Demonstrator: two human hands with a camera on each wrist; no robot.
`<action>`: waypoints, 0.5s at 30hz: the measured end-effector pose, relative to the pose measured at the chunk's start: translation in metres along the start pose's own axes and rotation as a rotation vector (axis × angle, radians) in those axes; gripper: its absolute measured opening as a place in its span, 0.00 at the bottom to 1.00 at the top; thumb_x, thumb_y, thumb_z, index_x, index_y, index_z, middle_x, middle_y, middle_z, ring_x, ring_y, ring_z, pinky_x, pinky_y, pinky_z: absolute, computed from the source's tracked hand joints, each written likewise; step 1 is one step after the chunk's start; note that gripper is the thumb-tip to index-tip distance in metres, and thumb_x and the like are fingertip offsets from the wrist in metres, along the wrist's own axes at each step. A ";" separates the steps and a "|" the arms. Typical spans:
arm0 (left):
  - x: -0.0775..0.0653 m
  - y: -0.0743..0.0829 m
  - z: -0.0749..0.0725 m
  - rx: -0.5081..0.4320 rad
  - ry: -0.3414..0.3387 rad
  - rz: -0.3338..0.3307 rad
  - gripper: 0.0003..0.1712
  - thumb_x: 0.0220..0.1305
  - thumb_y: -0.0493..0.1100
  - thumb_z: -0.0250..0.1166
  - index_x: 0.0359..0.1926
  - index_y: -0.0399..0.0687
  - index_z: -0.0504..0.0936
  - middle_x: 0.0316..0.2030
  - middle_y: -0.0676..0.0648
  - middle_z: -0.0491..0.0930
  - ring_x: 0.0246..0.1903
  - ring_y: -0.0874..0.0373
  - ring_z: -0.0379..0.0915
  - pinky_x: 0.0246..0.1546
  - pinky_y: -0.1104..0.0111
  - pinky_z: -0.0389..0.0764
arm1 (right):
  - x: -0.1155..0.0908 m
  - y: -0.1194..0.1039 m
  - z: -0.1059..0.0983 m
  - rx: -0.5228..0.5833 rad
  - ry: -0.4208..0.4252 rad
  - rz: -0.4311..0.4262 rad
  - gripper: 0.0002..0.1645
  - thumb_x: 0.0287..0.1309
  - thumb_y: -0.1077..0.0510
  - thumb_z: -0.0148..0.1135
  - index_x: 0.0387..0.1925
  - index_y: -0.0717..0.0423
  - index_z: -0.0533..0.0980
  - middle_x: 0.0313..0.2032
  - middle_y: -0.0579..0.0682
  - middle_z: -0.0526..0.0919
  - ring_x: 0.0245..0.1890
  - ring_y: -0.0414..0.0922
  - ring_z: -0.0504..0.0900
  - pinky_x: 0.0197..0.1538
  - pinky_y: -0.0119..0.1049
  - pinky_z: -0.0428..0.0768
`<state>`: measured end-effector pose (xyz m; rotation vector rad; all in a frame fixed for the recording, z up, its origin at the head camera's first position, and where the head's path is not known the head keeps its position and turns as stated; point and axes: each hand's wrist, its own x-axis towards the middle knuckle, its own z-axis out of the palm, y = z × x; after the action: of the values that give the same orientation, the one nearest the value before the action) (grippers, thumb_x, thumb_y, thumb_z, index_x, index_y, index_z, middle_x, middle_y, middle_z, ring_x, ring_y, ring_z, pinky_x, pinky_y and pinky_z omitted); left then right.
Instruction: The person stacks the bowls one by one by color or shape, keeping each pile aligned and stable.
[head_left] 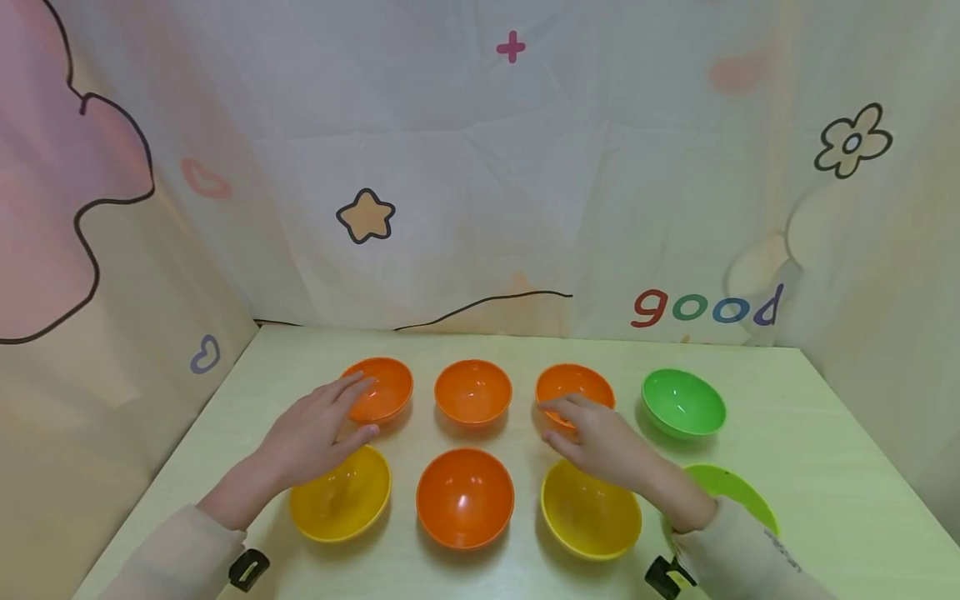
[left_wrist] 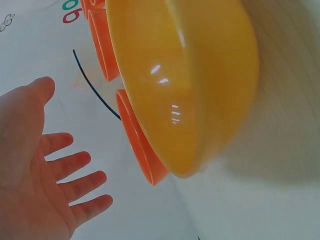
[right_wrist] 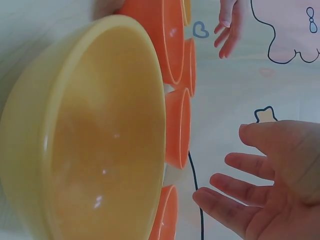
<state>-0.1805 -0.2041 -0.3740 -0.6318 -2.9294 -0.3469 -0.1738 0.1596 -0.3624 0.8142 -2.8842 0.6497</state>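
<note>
The left hand (head_left: pixel 315 432), fingers loosely spread, hovers above a yellow bowl (head_left: pixel 345 507); the right hand (head_left: pixel 606 440), fingers relaxed and apart, above a second yellow bowl (head_left: pixel 591 517). Two orange bowls (head_left: pixel 465 500) stand between the hands, and a green bowl (head_left: pixel 684 404) stands right of the right hand.

Showing a pale table (head_left: pixel 840 483) set with two rows. Counting from left to right, far row: three orange bowls (head_left: pixel 473 393), a green bowl (head_left: pixel 683 404); near row: a yellow bowl (head_left: pixel 347 502), another orange bowl (head_left: pixel 465 498), a second yellow bowl (head_left: pixel 588 514), a lime bowl (head_left: pixel 733 492) running partly behind the right forearm (head_left: pixel 678 493). Including a left hand (head_left: pixel 315 429), blocking parts of both leftmost bowls from view, and a right hand (head_left: pixel 600 433), blocking part of the third far-row bowl. Displaying behind: a printed cloth (head_left: pixel 465 183).
</note>
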 end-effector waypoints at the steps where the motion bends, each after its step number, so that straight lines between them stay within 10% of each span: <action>1: -0.001 -0.001 0.000 -0.007 0.004 -0.005 0.39 0.61 0.60 0.56 0.67 0.47 0.60 0.65 0.41 0.60 0.60 0.40 0.62 0.57 0.45 0.66 | 0.001 -0.001 0.001 0.002 0.008 -0.007 0.21 0.56 0.55 0.62 0.52 0.54 0.75 0.46 0.52 0.79 0.39 0.45 0.78 0.40 0.35 0.81; 15: -0.012 -0.011 0.003 -0.032 0.044 -0.078 0.34 0.60 0.56 0.60 0.63 0.46 0.65 0.59 0.40 0.68 0.55 0.43 0.67 0.45 0.48 0.77 | 0.008 -0.018 0.016 0.083 0.002 0.035 0.18 0.55 0.57 0.62 0.48 0.55 0.77 0.45 0.51 0.81 0.39 0.46 0.81 0.40 0.37 0.81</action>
<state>-0.1742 -0.2177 -0.3812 -0.5078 -2.9172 -0.4120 -0.1704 0.1355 -0.3683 0.7735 -2.8930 0.7778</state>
